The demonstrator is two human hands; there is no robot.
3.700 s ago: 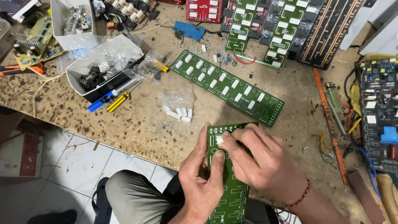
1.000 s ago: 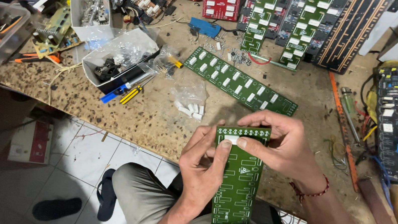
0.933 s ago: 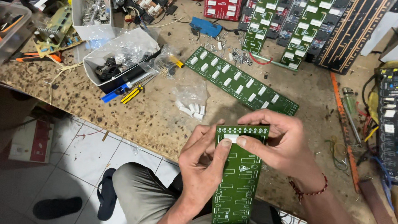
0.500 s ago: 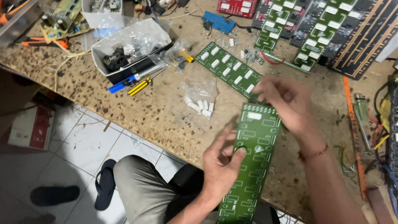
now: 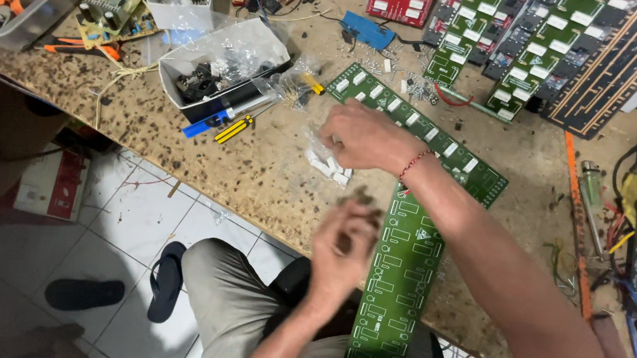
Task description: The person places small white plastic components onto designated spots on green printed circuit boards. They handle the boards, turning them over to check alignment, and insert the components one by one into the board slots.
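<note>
Left hand (image 5: 343, 243) motion-blurred, grip unreadable; right hand (image 5: 364, 134) covering part of small white pieces (image 5: 326, 164); long green board (image 5: 396, 282) partly arm-hidden.

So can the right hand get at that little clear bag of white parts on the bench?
Probably yes. The right hand hovers right beside the clear bag of white parts, which lies in the open on the workbench; nothing covers it, and the left hand is lower, off to the side.

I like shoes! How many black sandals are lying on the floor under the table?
2. One sandal lies flat on the tiles at lower left; the other sandal sits just right of it, beside the person's knee. More may be hidden.
</note>
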